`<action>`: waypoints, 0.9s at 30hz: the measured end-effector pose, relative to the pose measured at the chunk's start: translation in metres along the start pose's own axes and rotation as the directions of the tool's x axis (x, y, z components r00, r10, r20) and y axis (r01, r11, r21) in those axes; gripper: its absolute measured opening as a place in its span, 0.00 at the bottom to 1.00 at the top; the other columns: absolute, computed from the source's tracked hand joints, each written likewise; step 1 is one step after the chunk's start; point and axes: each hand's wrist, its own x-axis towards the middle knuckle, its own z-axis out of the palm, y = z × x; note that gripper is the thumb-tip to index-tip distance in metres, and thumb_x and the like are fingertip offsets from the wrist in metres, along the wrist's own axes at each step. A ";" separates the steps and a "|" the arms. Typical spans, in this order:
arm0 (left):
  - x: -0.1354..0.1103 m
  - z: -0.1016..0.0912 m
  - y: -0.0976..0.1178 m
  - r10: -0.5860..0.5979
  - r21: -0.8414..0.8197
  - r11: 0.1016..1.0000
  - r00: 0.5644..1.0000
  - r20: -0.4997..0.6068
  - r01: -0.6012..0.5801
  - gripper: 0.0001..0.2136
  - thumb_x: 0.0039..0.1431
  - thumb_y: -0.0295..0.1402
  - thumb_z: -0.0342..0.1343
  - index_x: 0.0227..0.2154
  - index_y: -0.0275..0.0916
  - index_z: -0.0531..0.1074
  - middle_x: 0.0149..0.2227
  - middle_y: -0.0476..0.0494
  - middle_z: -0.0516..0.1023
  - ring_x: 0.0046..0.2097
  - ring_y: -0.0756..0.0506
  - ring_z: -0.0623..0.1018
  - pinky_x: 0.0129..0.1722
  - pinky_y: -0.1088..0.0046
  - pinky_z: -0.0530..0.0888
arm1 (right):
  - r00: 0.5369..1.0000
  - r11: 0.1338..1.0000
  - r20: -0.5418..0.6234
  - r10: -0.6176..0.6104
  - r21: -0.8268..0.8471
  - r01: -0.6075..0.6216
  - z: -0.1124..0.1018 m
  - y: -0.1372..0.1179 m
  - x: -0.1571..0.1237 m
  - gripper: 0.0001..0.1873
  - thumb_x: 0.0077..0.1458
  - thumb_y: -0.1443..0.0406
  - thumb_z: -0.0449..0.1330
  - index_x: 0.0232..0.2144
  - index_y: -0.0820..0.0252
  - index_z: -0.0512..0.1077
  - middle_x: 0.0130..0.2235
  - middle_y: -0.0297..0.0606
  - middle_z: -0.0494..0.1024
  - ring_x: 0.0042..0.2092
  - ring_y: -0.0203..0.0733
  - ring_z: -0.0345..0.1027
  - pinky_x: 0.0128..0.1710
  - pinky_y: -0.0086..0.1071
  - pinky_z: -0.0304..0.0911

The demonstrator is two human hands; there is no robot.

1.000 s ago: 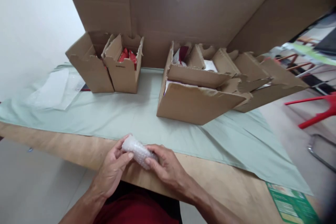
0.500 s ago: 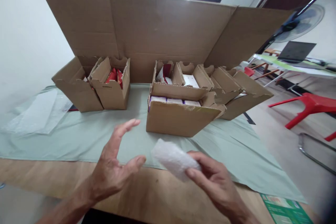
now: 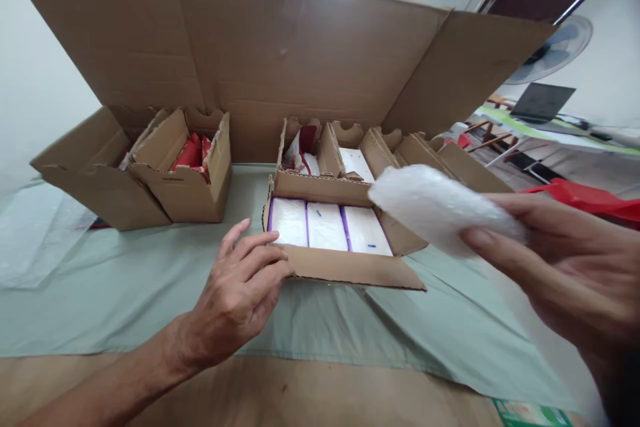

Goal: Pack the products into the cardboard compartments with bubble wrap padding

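My right hand pinches a white, translucent bundle of bubble wrap between thumb and fingers, raised at the right. Whether anything is inside the bundle is not visible. A whitish blurred strip hangs below that hand. My left hand has its fingers over the front left edge of an open cardboard box; its thumb is hidden. Three white packs with purple sides stand in a row inside this box. The front flap leans toward me.
Two cardboard bins stand at the left, one with red packets. Behind the front box are more bins. A tall cardboard panel backs them. Clear plastic sheeting lies left on the green cloth.
My left hand has moved forward onto the front box's edge. My right hand has lifted the bubble wrap up and to the right. The view now looks further down into the box.
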 end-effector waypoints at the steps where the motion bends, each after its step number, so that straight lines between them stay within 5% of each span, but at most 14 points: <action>1: 0.000 0.000 -0.001 -0.003 -0.012 1.000 1.000 0.001 0.003 0.11 0.64 0.20 0.55 0.44 0.41 0.73 0.43 0.44 0.83 0.56 0.41 0.78 0.67 0.46 0.61 | 1.000 0.999 0.013 0.006 -0.032 -0.005 0.005 -0.004 0.009 0.21 0.56 0.42 0.65 0.44 0.44 0.79 0.35 0.38 0.80 0.32 0.47 0.70 0.26 0.39 0.65; 5: 0.002 0.000 -0.003 -0.028 -0.058 0.998 0.999 0.016 0.029 0.12 0.65 0.19 0.53 0.44 0.42 0.73 0.43 0.45 0.83 0.52 0.43 0.80 0.67 0.46 0.61 | 0.985 0.996 0.160 0.062 0.056 -0.071 0.030 -0.012 0.028 0.24 0.55 0.41 0.64 0.42 0.50 0.79 0.38 0.38 0.82 0.37 0.47 0.75 0.35 0.39 0.69; 10: 0.004 -0.006 0.002 -0.050 -0.110 0.993 0.999 0.017 0.052 0.12 0.62 0.26 0.58 0.47 0.43 0.73 0.45 0.43 0.82 0.57 0.37 0.77 0.67 0.42 0.60 | 0.961 0.972 0.266 0.079 0.193 -0.134 0.047 -0.006 0.017 0.22 0.58 0.44 0.64 0.42 0.52 0.79 0.35 0.36 0.82 0.33 0.43 0.74 0.30 0.34 0.68; 15: 0.011 -0.023 0.017 -0.151 -0.108 0.985 0.975 -0.166 0.134 0.12 0.61 0.27 0.59 0.48 0.42 0.74 0.47 0.39 0.81 0.53 0.38 0.78 0.56 0.52 0.72 | 0.978 0.986 0.127 -0.164 -0.010 0.167 0.051 -0.029 0.004 0.11 0.64 0.55 0.61 0.44 0.52 0.77 0.37 0.34 0.83 0.34 0.43 0.76 0.30 0.33 0.67; 17: 0.012 -0.030 0.025 -0.259 -0.250 0.944 0.954 -0.153 0.216 0.11 0.62 0.29 0.60 0.47 0.41 0.75 0.43 0.42 0.81 0.45 0.42 0.79 0.47 0.61 0.75 | 0.922 0.915 0.029 -0.385 -0.117 0.386 0.058 -0.047 -0.002 0.09 0.64 0.62 0.61 0.46 0.53 0.76 0.41 0.37 0.83 0.37 0.45 0.77 0.34 0.35 0.68; 19: 0.009 -0.033 0.033 -0.402 -0.487 0.806 0.915 -0.034 0.336 0.13 0.60 0.35 0.64 0.47 0.41 0.76 0.40 0.44 0.81 0.40 0.44 0.78 0.43 0.67 0.75 | 0.796 0.779 -0.007 -0.606 -0.211 0.591 0.072 -0.066 -0.012 0.11 0.63 0.67 0.61 0.48 0.56 0.74 0.43 0.40 0.83 0.41 0.47 0.77 0.40 0.39 0.67; 22: -0.008 -0.030 0.039 -0.619 -0.790 0.362 0.761 0.193 0.495 0.18 0.61 0.45 0.65 0.49 0.40 0.75 0.42 0.43 0.82 0.41 0.45 0.79 0.44 0.69 0.76 | 0.653 0.628 0.091 -0.752 -0.203 0.751 0.106 -0.088 -0.033 0.11 0.64 0.67 0.62 0.49 0.60 0.72 0.44 0.45 0.82 0.43 0.50 0.76 0.44 0.44 0.63; 24: -0.025 -0.025 0.040 -0.735 -0.864 0.094 0.620 0.276 0.495 0.19 0.64 0.47 0.62 0.50 0.39 0.76 0.43 0.43 0.82 0.42 0.45 0.79 0.44 0.70 0.75 | 0.645 0.642 0.151 -0.749 -0.076 0.763 0.130 -0.095 -0.048 0.15 0.68 0.58 0.59 0.50 0.62 0.71 0.45 0.47 0.81 0.44 0.50 0.74 0.44 0.44 0.62; 27: -0.052 -0.024 0.039 -0.820 -0.871 -0.057 0.475 0.319 0.487 0.20 0.63 0.47 0.63 0.49 0.37 0.77 0.43 0.41 0.83 0.42 0.45 0.80 0.44 0.71 0.74 | 0.708 0.723 0.150 -0.690 0.080 0.687 0.161 -0.097 -0.065 0.23 0.69 0.51 0.55 0.53 0.64 0.69 0.46 0.48 0.80 0.43 0.49 0.73 0.43 0.42 0.64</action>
